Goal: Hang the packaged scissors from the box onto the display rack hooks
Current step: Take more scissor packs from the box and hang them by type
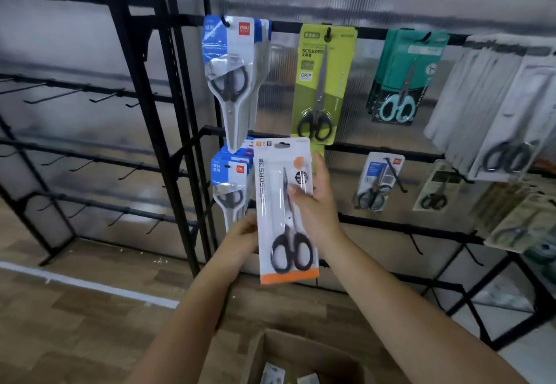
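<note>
A white and orange packaged pair of scissors [282, 212] with black handles is held upright in front of the display rack [391, 221]. My right hand [316, 203] grips its right edge, thumb across the front. My left hand [240, 239] holds its left edge from behind, mostly hidden by the pack. The pack's hang hole is level with the second rail, between the blue packs [230, 179] and the green pack [322, 82]. The cardboard box [301, 359] sits open on the floor below, with a few packs inside.
More scissor packs hang on the rack: blue ones top left [231, 61], teal ones [403, 79], white ones at right [499, 112]. A second black rack [90, 97] with bare hooks stands at left. Wood floor lies below.
</note>
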`<state>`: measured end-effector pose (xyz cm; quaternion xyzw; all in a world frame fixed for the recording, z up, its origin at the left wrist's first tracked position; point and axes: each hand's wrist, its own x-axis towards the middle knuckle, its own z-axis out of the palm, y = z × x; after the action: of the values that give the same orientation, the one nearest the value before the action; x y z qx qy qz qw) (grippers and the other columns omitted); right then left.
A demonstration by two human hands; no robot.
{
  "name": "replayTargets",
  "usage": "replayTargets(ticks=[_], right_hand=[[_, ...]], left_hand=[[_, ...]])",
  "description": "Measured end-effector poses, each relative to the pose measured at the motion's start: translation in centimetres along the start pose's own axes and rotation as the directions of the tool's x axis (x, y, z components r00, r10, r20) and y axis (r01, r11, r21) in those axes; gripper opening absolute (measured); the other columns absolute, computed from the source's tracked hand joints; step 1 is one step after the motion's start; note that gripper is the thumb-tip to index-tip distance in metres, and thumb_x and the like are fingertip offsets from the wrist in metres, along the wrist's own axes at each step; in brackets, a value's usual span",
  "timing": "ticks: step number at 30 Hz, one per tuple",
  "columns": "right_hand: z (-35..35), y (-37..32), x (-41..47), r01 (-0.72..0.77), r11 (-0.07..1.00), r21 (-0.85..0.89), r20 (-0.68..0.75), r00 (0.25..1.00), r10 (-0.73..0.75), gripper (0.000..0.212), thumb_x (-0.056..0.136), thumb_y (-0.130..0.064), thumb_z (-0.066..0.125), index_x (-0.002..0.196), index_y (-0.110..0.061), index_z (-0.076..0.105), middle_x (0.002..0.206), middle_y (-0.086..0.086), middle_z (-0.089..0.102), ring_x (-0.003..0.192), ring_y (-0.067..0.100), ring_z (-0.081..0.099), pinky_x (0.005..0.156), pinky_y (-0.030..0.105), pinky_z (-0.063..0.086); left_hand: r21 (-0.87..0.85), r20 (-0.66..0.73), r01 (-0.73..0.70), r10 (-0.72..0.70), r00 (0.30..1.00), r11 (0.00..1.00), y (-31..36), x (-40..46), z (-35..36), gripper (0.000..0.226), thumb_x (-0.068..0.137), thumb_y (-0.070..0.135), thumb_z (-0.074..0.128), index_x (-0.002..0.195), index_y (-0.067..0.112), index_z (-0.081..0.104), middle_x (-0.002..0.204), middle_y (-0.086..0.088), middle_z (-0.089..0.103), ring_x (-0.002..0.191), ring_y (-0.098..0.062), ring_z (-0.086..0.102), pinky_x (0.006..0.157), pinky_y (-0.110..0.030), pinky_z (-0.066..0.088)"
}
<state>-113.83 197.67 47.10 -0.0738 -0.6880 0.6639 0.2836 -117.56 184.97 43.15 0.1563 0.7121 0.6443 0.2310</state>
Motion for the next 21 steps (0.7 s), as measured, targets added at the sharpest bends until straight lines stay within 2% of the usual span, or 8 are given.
replayTargets(ticks=[4,6,8,9,13,17,19,21], right_hand=[[-3.6,-1.8,0.9,0.108,0.975,-0.192,-0.135,0.982,-0.135,0.07,0.09,0.009,0.047,0.146,-0.023,0.022,0.136,-0.005,0.045,0.126,0.013,0.045,0.106,0.035,0.039],[-5.7,-1.9,1.2,0.102,0.956,-0.274,-0.174,0.973,-0.153,0.072,0.09,0.004,0.049,0.147,-0.03,0.019,0.128,-0.021,0.046,0.119,-0.001,0.046,0.103,0.027,0.04],[-8.2,-2.5,1.1,0.097,0.946,-0.31,-0.23,0.958,-0.173,0.073,0.09,0.002,0.051,0.147,-0.033,0.02,0.117,-0.04,0.044,0.107,-0.019,0.045,0.095,0.014,0.039],[-9.6,-2.8,1.1,0.088,0.94,-0.331,-0.273,0.944,-0.184,0.073,0.09,0.001,0.051,0.147,-0.034,0.021,0.116,-0.039,0.045,0.105,-0.019,0.045,0.092,0.011,0.038],[-15.2,-4.5,0.9,0.054,0.894,-0.444,-0.43,0.863,-0.265,0.07,0.089,-0.003,0.052,0.147,-0.029,0.022,0.131,-0.009,0.044,0.117,0.002,0.043,0.099,0.013,0.033],[-20.9,-7.2,0.8,0.001,0.851,-0.524,-0.529,0.783,-0.327,0.073,0.09,-0.008,0.052,0.149,-0.029,0.015,0.147,-0.004,0.031,0.133,0.016,0.031,0.107,0.017,0.022],[-23.4,-8.7,0.6,0.005,0.831,-0.556,-0.557,0.74,-0.377,0.074,0.087,-0.009,0.054,0.149,-0.028,0.017,0.145,-0.011,0.035,0.133,0.009,0.028,0.106,0.022,0.021],[-25.7,-9.9,0.7,0.036,0.814,-0.579,-0.561,0.708,-0.43,0.076,0.085,-0.007,0.056,0.148,-0.027,0.019,0.118,-0.044,0.035,0.109,-0.017,0.028,0.093,0.003,0.018]], left_hand=[[0.425,-0.022,-0.325,0.369,0.929,0.845,2.7,2.1,0.5,0.012,0.09,0.003,0.059,0.1,0.003,0.066,0.093,-0.006,0.066,0.079,-0.012,0.058,0.074,-0.017,0.045],[0.563,-0.002,-0.415,0.503,0.864,0.715,3.7,2.6,1.4,0.017,0.089,0.006,0.061,0.106,0.006,0.066,0.099,-0.003,0.066,0.081,-0.012,0.058,0.07,-0.011,0.041],[0.652,0.047,-0.466,0.582,0.812,0.598,4.9,2.9,2.9,0.022,0.09,0.01,0.06,0.111,0.007,0.066,0.106,-0.006,0.066,0.091,-0.02,0.06,0.077,-0.023,0.043],[0.694,0.078,-0.487,0.617,0.783,0.531,5.7,3.0,4.0,0.023,0.091,0.013,0.06,0.113,0.008,0.065,0.109,-0.007,0.066,0.096,-0.024,0.06,0.08,-0.028,0.044],[0.731,0.334,-0.625,0.654,0.678,0.274,8.9,3.1,9.4,0.03,0.093,0.017,0.055,0.12,0.01,0.062,0.117,-0.009,0.062,0.111,-0.026,0.054,0.087,-0.035,0.045],[0.715,0.456,-0.684,0.643,0.616,0.147,12.3,3.8,14.2,0.031,0.094,0.023,0.052,0.123,0.014,0.059,0.118,-0.006,0.06,0.111,-0.025,0.052,0.084,-0.035,0.045],[0.696,0.477,-0.708,0.659,0.581,0.12,13.8,4.1,16.2,0.029,0.094,0.023,0.052,0.12,0.014,0.06,0.115,-0.007,0.061,0.11,-0.026,0.052,0.084,-0.034,0.045],[0.674,0.495,-0.733,0.678,0.543,0.095,14.8,4.2,18.0,0.026,0.093,0.022,0.053,0.117,0.013,0.062,0.113,-0.006,0.062,0.108,-0.025,0.053,0.083,-0.033,0.043]])
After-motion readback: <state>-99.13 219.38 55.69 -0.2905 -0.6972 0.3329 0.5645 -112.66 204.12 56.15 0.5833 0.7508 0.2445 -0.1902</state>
